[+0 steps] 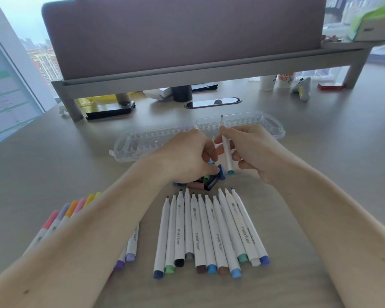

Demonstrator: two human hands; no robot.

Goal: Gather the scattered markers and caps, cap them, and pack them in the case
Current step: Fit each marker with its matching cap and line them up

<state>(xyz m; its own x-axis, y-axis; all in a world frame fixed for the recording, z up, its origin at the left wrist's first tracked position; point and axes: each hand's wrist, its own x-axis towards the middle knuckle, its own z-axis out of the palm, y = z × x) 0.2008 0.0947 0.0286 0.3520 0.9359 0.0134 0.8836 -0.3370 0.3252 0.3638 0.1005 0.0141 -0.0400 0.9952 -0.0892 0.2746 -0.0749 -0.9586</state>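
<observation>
Markers (207,232) lie uncapped in a neat row on the near middle of the table (320,174), about a dozen side by side, tips pointing far and coloured ends near. A second group, the capped markers (62,216) with pink, lilac, orange and yellow caps, lies at the near left, partly hidden under the left forearm. The loose caps (206,183) sit in a small heap just beyond the row's tips. The left hand (187,154) hangs over that heap with its fingers curled down into it and the thumb beside a blue cap (221,172); I cannot tell whether it has pinched one. The right hand (253,150) grips a teal-ended marker (227,152) by the barrel, bare tip up. The case (267,127), clear plastic and lying open, is on the table just beyond both hands, and I see no marker in its slots. By my reading, gathering is done and capping is under way: the left group is finished, one marker is in hand and the row is waiting. Packing has not begun. The word "marker" runs in grey along several barrels, and a small dark logo near the tips is too small to read. A white cup (283,80) at the far right carries orange-red print that I cannot make out.
</observation>
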